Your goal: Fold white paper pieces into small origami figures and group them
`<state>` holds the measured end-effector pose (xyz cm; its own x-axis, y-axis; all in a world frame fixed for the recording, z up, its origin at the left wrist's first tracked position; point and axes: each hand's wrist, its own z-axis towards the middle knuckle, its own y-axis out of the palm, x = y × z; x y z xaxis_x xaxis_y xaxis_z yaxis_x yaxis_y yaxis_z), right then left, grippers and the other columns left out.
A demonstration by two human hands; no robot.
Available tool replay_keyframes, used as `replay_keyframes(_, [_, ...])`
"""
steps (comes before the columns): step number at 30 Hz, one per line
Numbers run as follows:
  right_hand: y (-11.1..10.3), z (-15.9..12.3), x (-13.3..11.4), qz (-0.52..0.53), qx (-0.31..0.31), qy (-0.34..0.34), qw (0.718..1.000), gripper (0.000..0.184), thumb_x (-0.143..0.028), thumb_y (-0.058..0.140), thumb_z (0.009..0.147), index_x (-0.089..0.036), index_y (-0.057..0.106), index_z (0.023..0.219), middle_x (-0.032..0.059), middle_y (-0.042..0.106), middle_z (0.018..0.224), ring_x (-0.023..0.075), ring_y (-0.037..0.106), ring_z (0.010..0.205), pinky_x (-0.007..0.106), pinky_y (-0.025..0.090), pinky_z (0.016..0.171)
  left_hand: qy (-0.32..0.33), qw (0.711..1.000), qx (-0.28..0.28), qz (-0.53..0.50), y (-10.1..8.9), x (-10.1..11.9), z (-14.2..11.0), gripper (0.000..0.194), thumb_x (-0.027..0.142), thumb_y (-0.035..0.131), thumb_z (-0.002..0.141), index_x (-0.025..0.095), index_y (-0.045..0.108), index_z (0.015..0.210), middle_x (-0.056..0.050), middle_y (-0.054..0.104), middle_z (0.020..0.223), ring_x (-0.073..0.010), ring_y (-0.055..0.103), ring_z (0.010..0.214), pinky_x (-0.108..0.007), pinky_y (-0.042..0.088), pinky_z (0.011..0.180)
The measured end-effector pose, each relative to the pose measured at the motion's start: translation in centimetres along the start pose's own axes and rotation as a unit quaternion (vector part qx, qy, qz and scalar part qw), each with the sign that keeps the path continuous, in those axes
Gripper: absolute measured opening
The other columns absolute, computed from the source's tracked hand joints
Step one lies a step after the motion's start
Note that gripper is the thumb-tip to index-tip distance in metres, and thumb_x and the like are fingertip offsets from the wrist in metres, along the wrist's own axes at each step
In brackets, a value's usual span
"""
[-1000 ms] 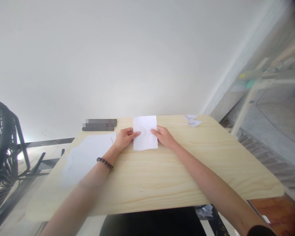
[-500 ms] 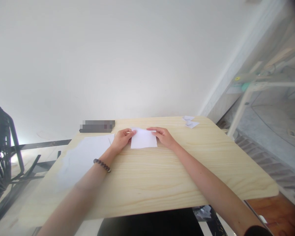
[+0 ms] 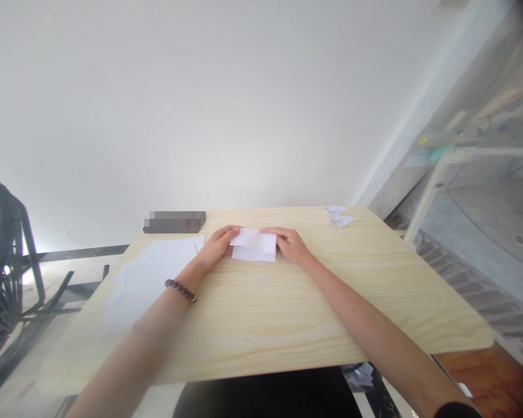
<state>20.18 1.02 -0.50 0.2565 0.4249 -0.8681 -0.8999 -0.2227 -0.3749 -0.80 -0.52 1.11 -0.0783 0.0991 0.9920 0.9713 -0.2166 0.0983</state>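
Wall: smooth, pale, matte, filling the upper half of the view (image 3: 244, 104).
Counter: light wood-grain top with rounded corners (image 3: 253, 325), set near the wall; its slick-looking face might let paper slide if pressed unevenly.
Chair: dark, curved, open woven back (image 3: 0, 220), off at the left edge.
Loose sheets: flat, thin white spread (image 3: 150, 273) on the left of the counter; the left forearm crosses over them, so a careless sweep of that arm could scatter or crease them.
Dark block: long and low (image 3: 174, 222), at the far left; pixelated, so its material cannot be told.
Held paper: small white rectangle (image 3: 253, 249) between the hands, near the counter's far middle; whether it touches the top cannot be told. An upper flap lies over a lower layer that shows along the near side. The flap's near edge looks slightly slanted, so a crease pressed now could come out crooked; a grip slackening on one side could let the flap spring up.
Left hand: fingers pinching the paper's left end, thumb on top (image 3: 218, 247).
Right hand: fingers gripping the right end, one laid along the far edge (image 3: 292, 244).
Folded pieces: crisp, pointed white paper shapes (image 3: 341, 220), far right.
Bracelet: round dark beads on the left wrist (image 3: 181, 288).
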Motion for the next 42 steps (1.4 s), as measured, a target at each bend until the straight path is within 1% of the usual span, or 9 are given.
replay_keyframes(3, [0.01,-0.03,-0.16,0.018,0.012,0.031,0.999,0.028,-0.032,0.044,0.077,-0.018,0.063,0.092,0.0033,0.065,0.087,0.0149,0.058,0.072,0.025,0.045,0.061,-0.004,1.000,-0.006,-0.013,0.15,-0.14,0.07,0.048,0.056,0.046,0.072,0.016,0.056,0.096,-0.007,0.062,0.086,-0.0180,0.059,0.075,-0.028,0.047,0.062])
replay_keyframes(7, [-0.05,-0.06,-0.03,0.061,0.021,0.103,0.993,0.040,-0.050,0.044,0.074,-0.013,0.059,0.069,0.0035,0.060,0.062,0.0142,0.054,0.054,0.024,0.043,0.048,-0.008,1.000,0.002,-0.030,0.37,-0.15,0.13,0.060,0.067,0.033,0.071,0.016,0.056,0.092,-0.009,0.063,0.084,-0.0187,0.060,0.071,-0.028,0.046,0.057])
replay_keyframes(13, [-0.21,-0.04,-0.28,0.126,-0.014,0.102,0.987,0.037,-0.047,0.051,0.071,-0.015,0.058,0.087,0.0015,0.060,0.064,0.0122,0.053,0.053,0.022,0.041,0.045,0.026,0.997,0.003,0.076,0.44,-0.30,-0.24,0.040,0.046,0.063,0.063,0.016,0.053,0.087,-0.004,0.064,0.073,-0.0149,0.058,0.060,-0.023,0.042,0.051])
replay_keyframes(18, [-0.49,0.00,-0.14,0.149,-0.006,0.076,0.986,0.028,-0.038,0.052,0.071,-0.014,0.062,0.083,0.0002,0.059,0.063,0.0102,0.050,0.054,0.021,0.039,0.049,0.004,0.998,0.009,0.058,0.39,-0.27,-0.21,0.034,0.042,0.061,0.066,0.017,0.049,0.085,-0.002,0.063,0.069,-0.0138,0.057,0.055,-0.022,0.041,0.048])
replay_keyframes(25, [-0.53,0.11,0.16,0.167,-0.007,0.079,0.983,0.028,-0.026,0.046,0.070,-0.019,0.066,0.089,0.0029,0.062,0.099,0.0117,0.053,0.072,0.022,0.042,0.060,-0.031,0.999,0.010,-0.020,-0.02,-0.25,0.34,0.045,0.057,0.046,0.070,0.015,0.054,0.085,-0.005,0.062,0.067,-0.0165,0.059,0.059,-0.026,0.044,0.052])
replay_keyframes(28, [-0.44,0.01,-0.01,0.125,-0.020,0.059,0.990,0.028,-0.024,0.043,0.072,-0.021,0.066,0.086,0.0018,0.062,0.093,0.0098,0.052,0.064,0.022,0.042,0.058,-0.050,0.997,-0.014,-0.060,-0.13,-0.02,0.32,0.058,0.065,0.036,0.070,0.015,0.056,0.090,-0.007,0.062,0.069,-0.0177,0.059,0.057,-0.027,0.044,0.049])
replay_keyframes(33, [-0.55,-0.13,-0.18,0.122,-0.052,0.050,0.990,0.028,-0.022,0.041,0.072,-0.019,0.066,0.084,0.0023,0.060,0.085,0.0088,0.051,0.057,0.023,0.043,0.056,0.011,1.000,0.005,0.025,-0.12,-0.09,-0.13,0.036,0.044,0.058,0.068,0.016,0.058,0.090,-0.002,0.059,0.073,-0.0120,0.056,0.061,-0.019,0.040,0.047])
replay_keyframes(37, [-0.59,0.01,-0.23,0.185,-0.087,0.084,0.975,0.038,-0.030,0.036,0.076,-0.018,0.057,0.106,0.0039,0.060,0.086,0.0113,0.054,0.059,0.025,0.045,0.053,0.024,0.998,0.012,0.059,-0.16,-0.50,-0.03,0.037,0.042,0.059,0.068,0.017,0.055,0.096,-0.002,0.059,0.072,-0.0104,0.053,0.056,-0.018,0.036,0.044])
replay_keyframes(42, [0.00,0.15,-0.20,0.079,-0.012,0.074,0.994,0.042,-0.045,0.038,0.079,-0.020,0.054,0.109,0.0019,0.060,0.074,0.0109,0.051,0.055,0.022,0.040,0.048,0.022,0.998,-0.008,0.051,0.05,-0.44,-0.02,0.038,0.040,0.060,0.067,0.019,0.051,0.097,-0.003,0.060,0.077,-0.0130,0.055,0.065,-0.021,0.041,0.053])
